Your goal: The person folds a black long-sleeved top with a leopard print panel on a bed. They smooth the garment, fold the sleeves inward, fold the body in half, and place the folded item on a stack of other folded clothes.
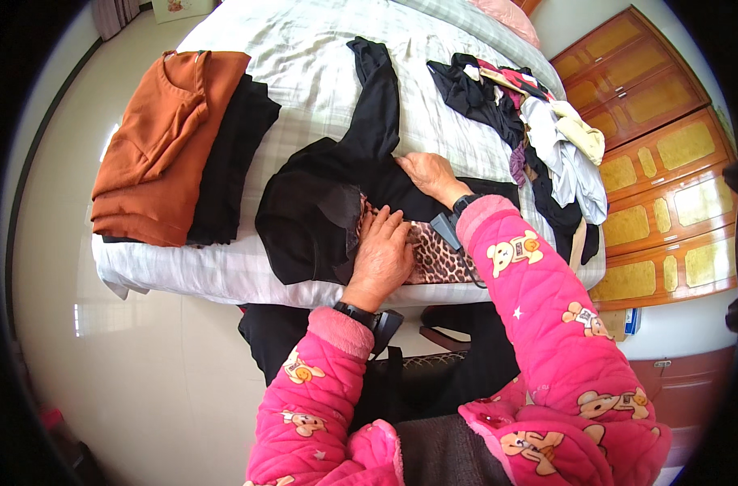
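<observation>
A black garment (304, 186) lies spread over the near edge of the bed, with one sleeve stretched toward the far side. Part of it, or a layer on it, is leopard-print fabric (438, 261). My left hand (383, 251) rests flat on the leopard print beside a sheer dark edge, its fingers stretched out. Farther up and to the right, my right hand (431, 176) has its fingers closed on the black cloth; the fingertips are partly hidden. Both wrists wear dark bands with small grey devices.
Left of the garment sits a folded stack, with an orange top (160, 146) over black clothes (238, 154). A loose heap of mixed clothes (539, 121) lies at the right side of the bed (304, 65). Wooden cabinets (656, 154) stand beyond it.
</observation>
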Demonstrator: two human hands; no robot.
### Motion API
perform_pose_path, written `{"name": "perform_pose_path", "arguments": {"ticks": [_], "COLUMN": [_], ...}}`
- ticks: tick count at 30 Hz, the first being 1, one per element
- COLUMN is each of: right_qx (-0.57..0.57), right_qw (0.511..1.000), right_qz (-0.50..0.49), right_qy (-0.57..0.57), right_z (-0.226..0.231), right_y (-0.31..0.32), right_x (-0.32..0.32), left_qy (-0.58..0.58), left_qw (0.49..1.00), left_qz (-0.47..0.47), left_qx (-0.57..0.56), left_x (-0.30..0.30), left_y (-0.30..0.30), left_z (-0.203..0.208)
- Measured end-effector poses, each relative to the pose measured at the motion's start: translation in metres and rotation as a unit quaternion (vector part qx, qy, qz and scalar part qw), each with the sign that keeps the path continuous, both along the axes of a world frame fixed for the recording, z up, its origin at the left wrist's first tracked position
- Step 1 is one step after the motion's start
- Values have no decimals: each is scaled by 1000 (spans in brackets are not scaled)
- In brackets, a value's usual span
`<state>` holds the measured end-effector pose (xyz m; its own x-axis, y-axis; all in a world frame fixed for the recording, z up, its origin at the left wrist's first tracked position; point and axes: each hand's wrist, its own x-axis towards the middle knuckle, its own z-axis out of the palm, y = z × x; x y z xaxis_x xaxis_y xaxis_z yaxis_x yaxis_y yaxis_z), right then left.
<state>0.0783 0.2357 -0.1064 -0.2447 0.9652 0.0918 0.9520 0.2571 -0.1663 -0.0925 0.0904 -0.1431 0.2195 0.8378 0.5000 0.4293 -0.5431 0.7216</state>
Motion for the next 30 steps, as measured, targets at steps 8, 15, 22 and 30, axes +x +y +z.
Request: {"name": "perform_pose_path", "arguments": {"ticks": [8,15,22,30], "right_qx": [-97,-43,107,-316], "right_qw": [917,943,855,833], "right_qz": [-218,-195,-72,58], "right_qy": [320,265,502,450], "right_z": [12,-4,37,74], "right_y": [92,132,105,-63], "right_x": [-3,-20,-32,-15], "left_qy": [-31,-39,-48,-12], "left_qw": [1000,999,999,990], "left_qz": [-5,-5,-3,-19], "left_qx": [-4,0,1,-142], "left_x": [-3,-3,-4,-1], "left_y": [0,3,3,-2], "left_z": [2,-1,0,0]}}
